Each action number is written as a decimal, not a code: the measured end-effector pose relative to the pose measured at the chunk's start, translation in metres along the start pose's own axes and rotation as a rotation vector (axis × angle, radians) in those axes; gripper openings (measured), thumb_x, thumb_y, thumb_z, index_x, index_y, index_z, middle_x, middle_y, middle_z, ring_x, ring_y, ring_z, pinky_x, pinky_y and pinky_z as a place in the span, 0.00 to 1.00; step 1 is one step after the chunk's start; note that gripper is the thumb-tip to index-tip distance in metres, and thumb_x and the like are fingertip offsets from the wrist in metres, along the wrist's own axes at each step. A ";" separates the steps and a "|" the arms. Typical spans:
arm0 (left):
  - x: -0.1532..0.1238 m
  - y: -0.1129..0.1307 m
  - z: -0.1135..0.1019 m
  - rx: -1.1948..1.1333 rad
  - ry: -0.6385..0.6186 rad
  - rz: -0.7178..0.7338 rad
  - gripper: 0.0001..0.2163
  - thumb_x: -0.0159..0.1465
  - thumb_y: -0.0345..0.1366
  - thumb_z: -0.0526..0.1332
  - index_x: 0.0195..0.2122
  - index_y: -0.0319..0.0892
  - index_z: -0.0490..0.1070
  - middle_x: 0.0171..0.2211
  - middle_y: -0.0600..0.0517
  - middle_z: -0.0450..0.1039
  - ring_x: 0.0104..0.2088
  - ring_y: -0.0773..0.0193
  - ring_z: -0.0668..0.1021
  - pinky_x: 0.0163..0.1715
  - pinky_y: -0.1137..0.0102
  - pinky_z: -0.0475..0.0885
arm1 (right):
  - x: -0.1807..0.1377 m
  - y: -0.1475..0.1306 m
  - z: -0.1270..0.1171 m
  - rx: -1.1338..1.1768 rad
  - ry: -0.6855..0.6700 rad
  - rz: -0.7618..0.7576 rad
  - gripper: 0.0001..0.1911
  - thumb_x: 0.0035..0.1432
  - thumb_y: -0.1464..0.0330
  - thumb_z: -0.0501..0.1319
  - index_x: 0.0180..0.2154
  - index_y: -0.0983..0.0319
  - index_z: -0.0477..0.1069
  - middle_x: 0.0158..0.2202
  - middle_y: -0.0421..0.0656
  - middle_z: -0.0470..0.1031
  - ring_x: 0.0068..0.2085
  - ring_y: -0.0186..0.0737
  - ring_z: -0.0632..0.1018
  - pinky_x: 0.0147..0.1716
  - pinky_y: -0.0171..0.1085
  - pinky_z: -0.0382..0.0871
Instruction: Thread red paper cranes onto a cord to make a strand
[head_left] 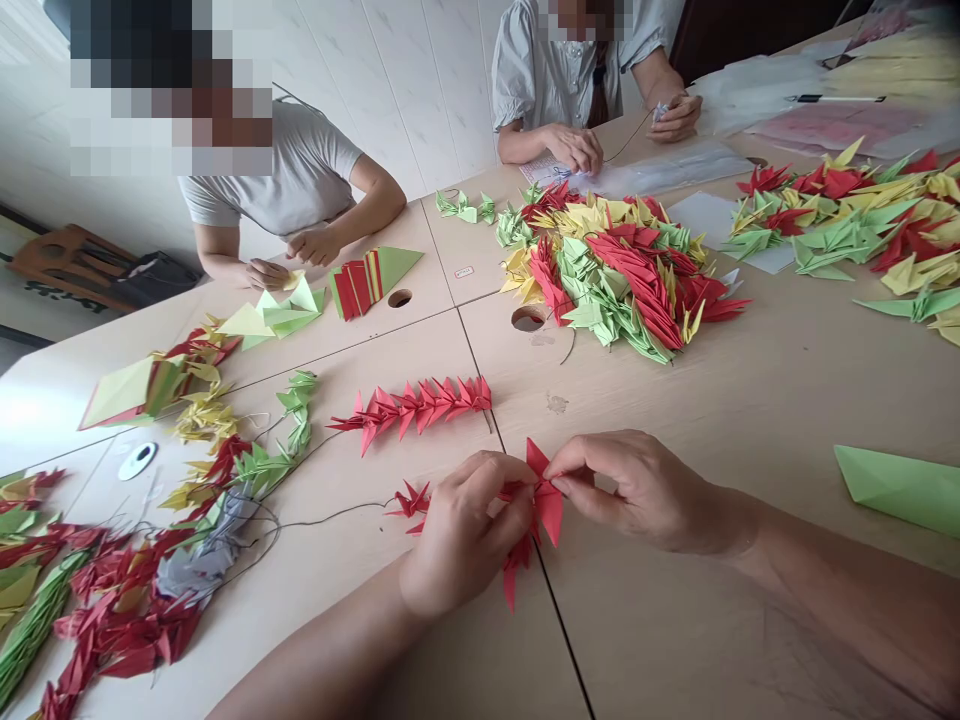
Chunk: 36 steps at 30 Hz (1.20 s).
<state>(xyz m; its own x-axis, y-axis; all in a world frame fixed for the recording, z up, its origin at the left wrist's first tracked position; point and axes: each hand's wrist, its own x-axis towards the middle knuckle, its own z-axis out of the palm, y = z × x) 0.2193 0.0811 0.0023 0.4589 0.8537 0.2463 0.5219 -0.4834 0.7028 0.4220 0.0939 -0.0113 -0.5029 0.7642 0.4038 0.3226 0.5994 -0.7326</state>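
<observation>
My left hand (469, 520) is closed around a red string of folded paper cranes, part of which sticks out on both sides of the fingers. At its right end a red paper crane (549, 505) with spread wings is pinched by my right hand (630, 490), thumb against forefinger. A dark cord (330, 522) runs left from the string across the table. Just beyond my hands lies another strand of red paper cranes (420, 405). Whether a needle or cord end is between my right fingertips is hidden.
A big heap of red, green and yellow cranes (615, 260) lies ahead, with more strands (862, 210) at right and left (135, 590). A green paper sheet (900, 488) is near my right forearm. Two people sit opposite, their hands (574, 150) on paper pieces.
</observation>
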 end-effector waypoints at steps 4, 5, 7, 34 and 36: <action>-0.001 0.001 0.001 -0.044 -0.015 -0.097 0.06 0.62 0.26 0.56 0.35 0.43 0.68 0.30 0.55 0.74 0.28 0.72 0.73 0.27 0.78 0.67 | -0.001 -0.001 0.000 0.046 -0.004 0.031 0.05 0.62 0.71 0.55 0.34 0.59 0.68 0.26 0.37 0.73 0.24 0.30 0.70 0.25 0.30 0.65; -0.001 0.001 0.001 -0.056 -0.016 -0.107 0.05 0.62 0.26 0.56 0.35 0.43 0.68 0.30 0.55 0.74 0.28 0.72 0.73 0.27 0.78 0.67 | -0.001 -0.001 0.000 0.052 -0.004 0.035 0.04 0.63 0.71 0.55 0.35 0.59 0.68 0.26 0.37 0.73 0.25 0.30 0.70 0.25 0.30 0.65; -0.001 0.001 0.001 -0.089 -0.021 -0.116 0.06 0.61 0.26 0.55 0.35 0.43 0.68 0.31 0.55 0.74 0.27 0.73 0.72 0.26 0.78 0.67 | -0.001 0.000 0.000 0.068 -0.001 0.039 0.05 0.63 0.71 0.55 0.35 0.59 0.68 0.26 0.37 0.73 0.25 0.30 0.70 0.25 0.30 0.66; -0.006 0.003 0.009 -0.529 0.019 -0.238 0.08 0.61 0.30 0.63 0.39 0.45 0.66 0.36 0.54 0.77 0.36 0.68 0.77 0.36 0.73 0.72 | -0.002 -0.002 0.001 0.405 -0.129 0.362 0.21 0.53 0.58 0.68 0.44 0.59 0.66 0.34 0.39 0.74 0.31 0.32 0.73 0.27 0.30 0.69; -0.007 0.005 0.009 -0.522 0.010 -0.259 0.11 0.60 0.28 0.64 0.40 0.46 0.63 0.36 0.55 0.77 0.37 0.69 0.78 0.36 0.74 0.71 | -0.002 -0.001 0.000 0.359 -0.183 0.385 0.18 0.52 0.55 0.67 0.37 0.60 0.69 0.31 0.39 0.72 0.28 0.31 0.70 0.25 0.30 0.66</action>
<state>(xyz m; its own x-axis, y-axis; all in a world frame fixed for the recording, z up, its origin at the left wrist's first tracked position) 0.2257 0.0711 -0.0018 0.3559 0.9341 0.0272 0.1913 -0.1013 0.9763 0.4221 0.0919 -0.0113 -0.5438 0.8392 -0.0082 0.2334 0.1418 -0.9620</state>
